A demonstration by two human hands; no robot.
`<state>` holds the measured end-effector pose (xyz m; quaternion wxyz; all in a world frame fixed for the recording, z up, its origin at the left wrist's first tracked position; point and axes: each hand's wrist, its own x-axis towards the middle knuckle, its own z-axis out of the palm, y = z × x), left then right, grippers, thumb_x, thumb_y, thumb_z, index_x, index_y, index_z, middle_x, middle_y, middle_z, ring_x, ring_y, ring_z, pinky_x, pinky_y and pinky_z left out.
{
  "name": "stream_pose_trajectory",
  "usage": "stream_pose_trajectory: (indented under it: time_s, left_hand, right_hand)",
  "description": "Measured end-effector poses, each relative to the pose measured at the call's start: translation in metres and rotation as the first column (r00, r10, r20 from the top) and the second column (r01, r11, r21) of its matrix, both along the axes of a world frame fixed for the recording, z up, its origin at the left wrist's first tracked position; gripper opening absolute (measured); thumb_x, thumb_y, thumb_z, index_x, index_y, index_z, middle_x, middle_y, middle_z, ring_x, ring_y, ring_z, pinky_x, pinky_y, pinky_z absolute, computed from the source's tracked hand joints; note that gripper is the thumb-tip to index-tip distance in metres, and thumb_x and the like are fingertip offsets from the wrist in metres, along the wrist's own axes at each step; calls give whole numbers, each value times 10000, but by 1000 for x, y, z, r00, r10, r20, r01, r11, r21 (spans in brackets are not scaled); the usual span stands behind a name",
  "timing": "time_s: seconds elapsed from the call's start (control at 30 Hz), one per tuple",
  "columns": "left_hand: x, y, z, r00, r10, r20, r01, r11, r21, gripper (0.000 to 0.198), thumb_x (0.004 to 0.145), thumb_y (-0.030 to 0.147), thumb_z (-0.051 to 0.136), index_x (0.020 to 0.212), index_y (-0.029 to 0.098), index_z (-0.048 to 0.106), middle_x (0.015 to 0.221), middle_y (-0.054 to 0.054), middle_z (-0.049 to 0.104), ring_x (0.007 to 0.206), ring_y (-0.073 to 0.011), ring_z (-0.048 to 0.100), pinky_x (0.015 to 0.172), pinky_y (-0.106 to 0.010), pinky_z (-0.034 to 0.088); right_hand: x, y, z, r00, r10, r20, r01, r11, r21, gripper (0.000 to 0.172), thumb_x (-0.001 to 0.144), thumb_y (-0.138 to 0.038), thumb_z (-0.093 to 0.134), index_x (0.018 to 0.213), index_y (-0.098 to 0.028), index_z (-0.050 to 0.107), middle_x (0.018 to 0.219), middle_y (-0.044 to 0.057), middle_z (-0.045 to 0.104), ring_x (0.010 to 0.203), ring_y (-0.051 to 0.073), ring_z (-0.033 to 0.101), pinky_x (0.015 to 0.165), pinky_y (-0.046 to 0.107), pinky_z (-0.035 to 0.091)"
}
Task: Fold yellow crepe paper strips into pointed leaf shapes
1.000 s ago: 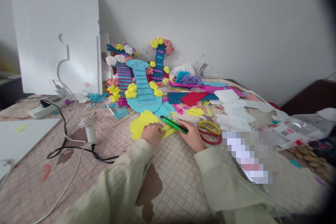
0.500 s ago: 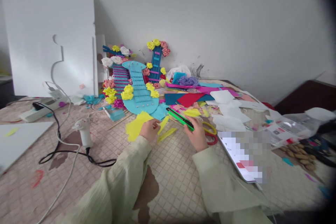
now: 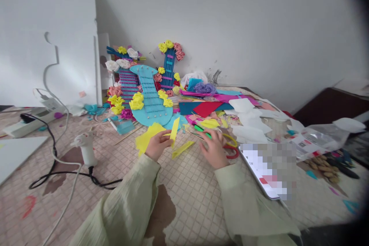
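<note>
My left hand [image 3: 157,145] pinches a narrow yellow paper strip [image 3: 174,131], held upright between thumb and fingers. Beside that hand lie sheets of yellow crepe paper [image 3: 144,138], partly covered by it. Another folded yellow strip [image 3: 183,149] rests on the table between my hands. My right hand [image 3: 213,150] is over a green utility knife [image 3: 198,127], low by the table. Its thumb is apart from the knife, and the fingers hide the knife's near part. Scissors with red and yellow handles [image 3: 232,152] lie just right of that hand.
Decorated blue boards [image 3: 151,96] with paper flowers stand at the back. A white glue gun [image 3: 88,150] with a black cord is at left, near a power strip [image 3: 25,123]. Right are a phone [image 3: 259,173], white paper scraps [image 3: 245,117] and peanuts [image 3: 325,167].
My left hand has lifted the yellow strip upright. The utility knife has moved right and down towards the scissors, and my right hand's grip on it has loosened. The view has shifted slightly right.
</note>
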<state>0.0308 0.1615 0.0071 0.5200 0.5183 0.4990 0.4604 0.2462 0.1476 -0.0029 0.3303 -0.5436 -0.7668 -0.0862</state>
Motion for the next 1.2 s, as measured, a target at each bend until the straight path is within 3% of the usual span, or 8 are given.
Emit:
stream_pose_trajectory:
  time_s: [0.13, 0.27, 0.43, 0.63, 0.9, 1.2]
  left_hand:
    - [-2, 0, -2, 993, 25, -116, -22, 999, 31, 334, 629, 192, 540, 947, 102, 584, 788, -66, 658, 660, -143, 599, 574, -244, 472]
    - [-1, -4, -4, 952, 81, -296, -53, 994, 100, 196, 650, 223, 509, 771, 127, 629, 754, -48, 650, 636, -135, 573, 606, -247, 447]
    - [5, -12, -4, 857, 134, -498, -64, 986, 154, 146, 655, 244, 508, 663, 162, 628, 594, -1, 608, 523, -113, 499, 546, -235, 378]
    - [13, -17, 0, 804, 111, -584, -42, 991, 131, 130, 647, 215, 503, 618, 156, 615, 548, 9, 574, 509, -103, 467, 527, -224, 346]
    - [15, -17, 1, 888, -8, -460, 13, 1000, 8, 141, 645, 237, 500, 576, 146, 584, 505, 22, 544, 504, -101, 489, 457, -191, 347]
    - [16, -15, -2, 995, -52, -91, 35, 982, -183, 125, 634, 239, 544, 585, 126, 563, 448, 43, 489, 430, -72, 458, 408, -171, 355]
  right_hand:
    - [-23, -4, 2, 981, 148, 123, -135, 985, -103, 287, 722, -107, 537, 920, -302, 609, 1034, 45, 517, 998, 257, 345, 809, 434, 240]
    - [-28, -1, -2, 971, 212, 111, -191, 967, -169, 153, 747, -137, 543, 789, -259, 623, 976, 35, 551, 975, 230, 366, 800, 406, 262]
    - [-26, -5, 2, 970, 239, 37, -231, 960, -158, 115, 752, -174, 551, 793, -251, 625, 954, 33, 552, 936, 211, 391, 769, 373, 286]
    - [-28, -8, 4, 973, 229, 25, -224, 966, -129, 135, 753, -181, 555, 792, -266, 652, 919, 33, 546, 903, 207, 400, 758, 365, 285]
    - [-29, -10, 6, 975, 223, -10, -223, 974, -49, 222, 751, -156, 548, 865, -312, 656, 883, 25, 539, 883, 198, 416, 765, 364, 281]
    - [-28, -11, 8, 973, 226, -57, -224, 974, 40, 235, 770, -168, 517, 883, -324, 651, 895, 29, 530, 877, 194, 420, 771, 358, 304]
